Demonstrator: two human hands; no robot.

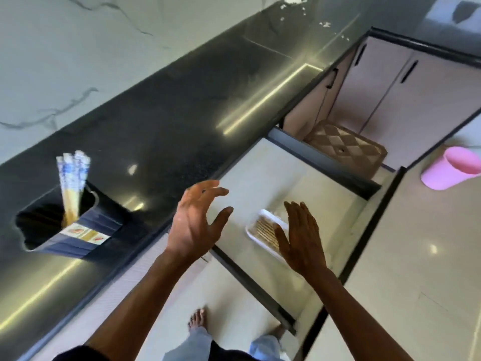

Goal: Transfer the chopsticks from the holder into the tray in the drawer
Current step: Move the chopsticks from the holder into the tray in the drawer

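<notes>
A dark blue holder [78, 238] stands on the black countertop [161, 131] at the left, with several chopsticks [71, 183] sticking up out of it, blue-and-white patterned at their tops. A white tray [256, 230] lies in the open drawer [294, 175] and holds several chopsticks laid side by side. My left hand [195, 220] hovers over the drawer's left edge, fingers spread and holding nothing. My right hand [302, 235] is above the tray with flat fingers, covering its right part, and is empty too.
A pink cup [453, 171] lies on the floor at the right. A brown quilted box [346, 149] sits beyond the drawer by pale cabinet doors [390, 82]. My bare feet [197, 319] stand on the tiled floor below the drawer.
</notes>
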